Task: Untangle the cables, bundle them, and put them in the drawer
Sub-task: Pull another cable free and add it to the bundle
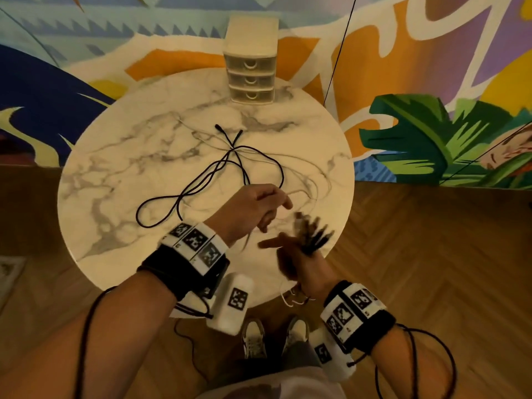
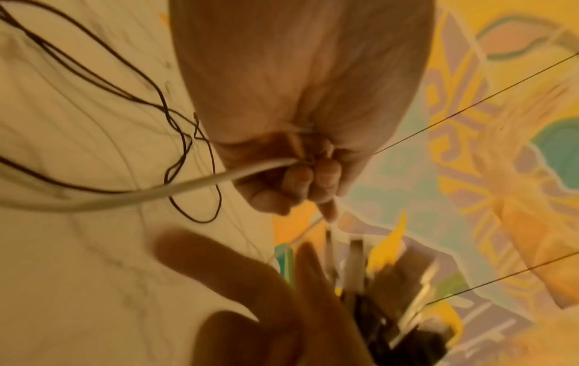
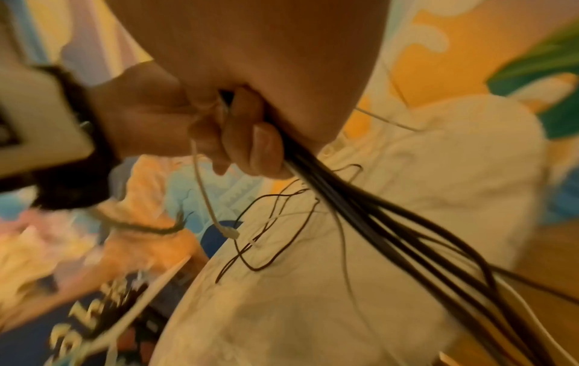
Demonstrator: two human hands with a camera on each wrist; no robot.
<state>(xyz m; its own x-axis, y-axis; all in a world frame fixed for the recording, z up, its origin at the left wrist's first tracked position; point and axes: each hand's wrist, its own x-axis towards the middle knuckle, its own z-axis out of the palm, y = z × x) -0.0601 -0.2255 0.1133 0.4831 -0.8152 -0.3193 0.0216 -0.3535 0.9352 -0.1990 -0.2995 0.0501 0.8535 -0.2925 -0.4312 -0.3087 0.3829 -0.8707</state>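
on the left half of the round marble tabletop [image 1: 95,174] a black cable [image 1: 184,194] is seen lying loose in long crossed loops, its two plug ends near the middle, with thin white cable strands tangled through it. further back, near the far edge, a small three-drawer organiser [image 1: 250,79] stands with all drawers closed. at the centre the left hand [image 1: 256,207] is held above the tabletop, its fingers curled round a white cable [image 2: 156,195] that is pinched against the palm and trails off toward the tangle. to the right, the right hand [image 1: 299,254] is blurred in the head view; in the right wrist view its grip is closed round a gathered bundle of black cable loops [image 3: 391,230], with a white strand hanging beside it. the cables are judged light, limp and easily snagged, so slow pulling is advised. the black cable would best be taken near a plug end, then drawn out loop by loop.
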